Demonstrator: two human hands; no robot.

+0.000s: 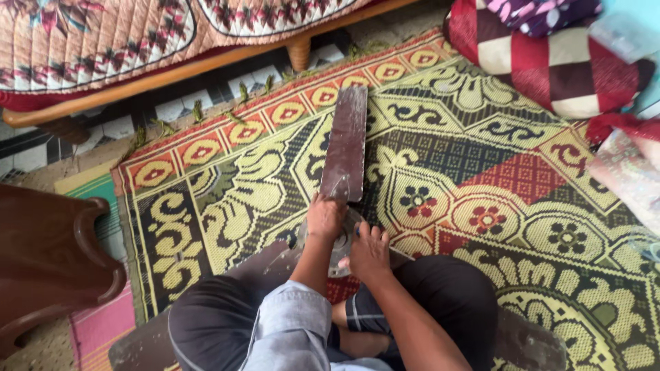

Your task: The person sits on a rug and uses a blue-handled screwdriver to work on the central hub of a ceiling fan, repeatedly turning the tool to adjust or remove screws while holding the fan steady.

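Under me and spreading away from both hands lies the patterned floor mat point(481, 172), woven in yellow, green and red. Far beyond the hands I see a wooden bed frame point(206, 65) under a quilted cover point(103, 34), and up to the right of the hands a heap of checked cushions point(557, 62). A dark wooden piece of furniture point(55, 261) stands well off to the left of the hands.

The work itself is a ceiling fan laid on the mat. One long brown fan blade point(346, 143) reaches straight away from the hands, its near end fixed at the pale round hub point(340, 247) between my knees. Two more blades seem to run out low to either side, partly hidden by my legs.

My left hand point(324, 218) is curled down over the joint where the blade meets the hub, gripping there. My right hand point(370, 254) rests on the hub's near edge, fingers closed against it; whether it holds a small tool I cannot tell.

I judge the job mid-way: the blades sit attached, and nothing loose shows.
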